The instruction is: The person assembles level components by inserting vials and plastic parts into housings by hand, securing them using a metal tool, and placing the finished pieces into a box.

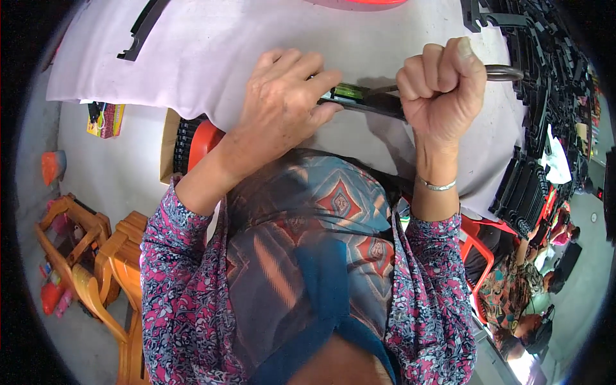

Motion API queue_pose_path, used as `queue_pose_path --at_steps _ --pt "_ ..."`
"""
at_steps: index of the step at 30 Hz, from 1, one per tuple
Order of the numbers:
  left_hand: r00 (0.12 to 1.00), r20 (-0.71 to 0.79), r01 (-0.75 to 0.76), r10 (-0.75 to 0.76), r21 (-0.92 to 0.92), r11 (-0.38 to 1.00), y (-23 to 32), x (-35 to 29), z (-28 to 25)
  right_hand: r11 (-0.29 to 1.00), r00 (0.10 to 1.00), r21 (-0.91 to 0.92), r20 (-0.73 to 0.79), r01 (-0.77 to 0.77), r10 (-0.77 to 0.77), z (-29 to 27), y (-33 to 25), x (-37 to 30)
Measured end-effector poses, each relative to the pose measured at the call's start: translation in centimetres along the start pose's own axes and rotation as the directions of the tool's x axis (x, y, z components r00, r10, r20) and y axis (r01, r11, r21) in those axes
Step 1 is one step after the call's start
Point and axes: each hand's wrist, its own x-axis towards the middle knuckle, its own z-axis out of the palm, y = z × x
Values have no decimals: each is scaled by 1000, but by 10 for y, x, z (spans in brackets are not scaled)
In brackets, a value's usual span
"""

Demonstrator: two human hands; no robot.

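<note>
A black spirit level (pixel 375 106) with a bright green vial lies across the pale cloth in front of me. My left hand (pixel 285 96) is closed on its left end, with the fingers curled over it and the thumb along the near edge. My right hand (pixel 444 86) makes a fist around a dark metal tool with a looped handle (pixel 505 72). The loop sticks out to the right of the fist. The tool's narrow tip points left and meets the level beside the green vial. My fingers hide the tool's middle, so its exact kind is unclear.
The table has a pale cloth (pixel 192 67). A black plastic piece (pixel 142 32) lies at the far left, and a red basin's rim (pixel 369 3) shows at the far edge. Black parts (pixel 523 186) are heaped at right. Wooden chairs (pixel 122 256) stand lower left; people (pixel 513 289) sit lower right.
</note>
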Motion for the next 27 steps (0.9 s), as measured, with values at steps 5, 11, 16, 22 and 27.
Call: queue_pose_path --at_steps 5,11,16,22,27 --pt "1000 -18 -13 13 3 1000 0 1 1 997 993 -78 -113 19 -28 13 7 -2" --pt "1000 -16 -9 9 -3 1000 0 1 0 983 995 -182 -88 37 -53 12 9 -6" --pt "1000 -26 -14 14 2 1000 -1 2 1 973 998 -228 -53 27 -40 13 8 -5" --pt "1000 -22 -20 19 -35 999 0 2 -2 981 961 -180 -249 77 -121 20 -42 0" --pt "1000 21 10 -9 -52 999 2 0 -5 743 897 -628 -433 -231 -88 -18 -63 8"
